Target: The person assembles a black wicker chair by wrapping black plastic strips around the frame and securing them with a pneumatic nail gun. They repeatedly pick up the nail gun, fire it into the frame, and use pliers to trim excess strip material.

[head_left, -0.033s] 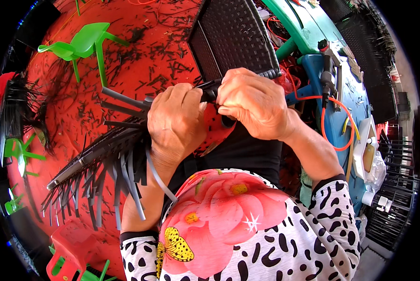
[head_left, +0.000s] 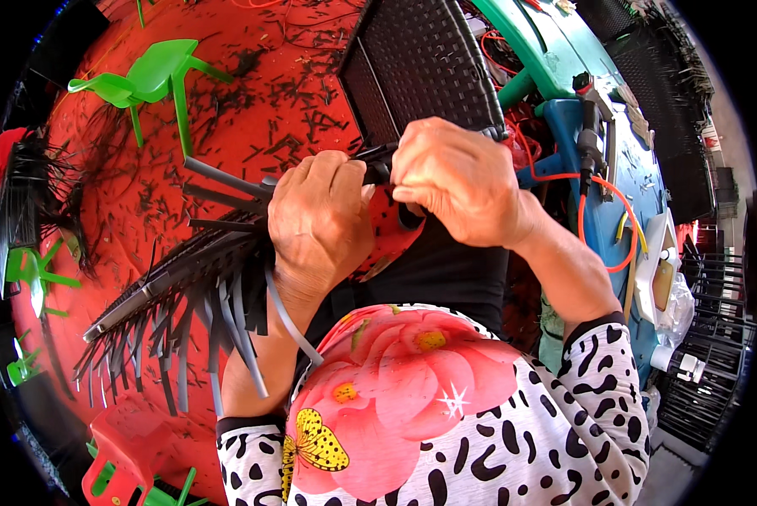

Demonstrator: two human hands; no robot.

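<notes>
A dark woven rattan panel (head_left: 425, 63) rises just beyond my hands, its weave made of flat black strips. My left hand (head_left: 319, 211) is closed round part of the dark work at the middle, its fingers curled under. Beside it my right hand (head_left: 458, 181) is pinched shut against the same dark strip material; my fingers hide what exactly they hold. To the left of my left wrist, a frame edge (head_left: 155, 291) slants down, with many loose grey-black strips (head_left: 226, 320) hanging from it. One strip crosses my left forearm.
Cut strip scraps litter the red floor (head_left: 252, 110). A green stool (head_left: 155, 76) stands at the far left, and a red chair (head_left: 125, 451) at the near left. On the right, a blue table (head_left: 627, 219) carries an air tool (head_left: 592, 135) with an orange hose and a white tray (head_left: 658, 261).
My right hand has risen very slightly, and the hanging strips have shifted a little. Both hands keep their grip.
</notes>
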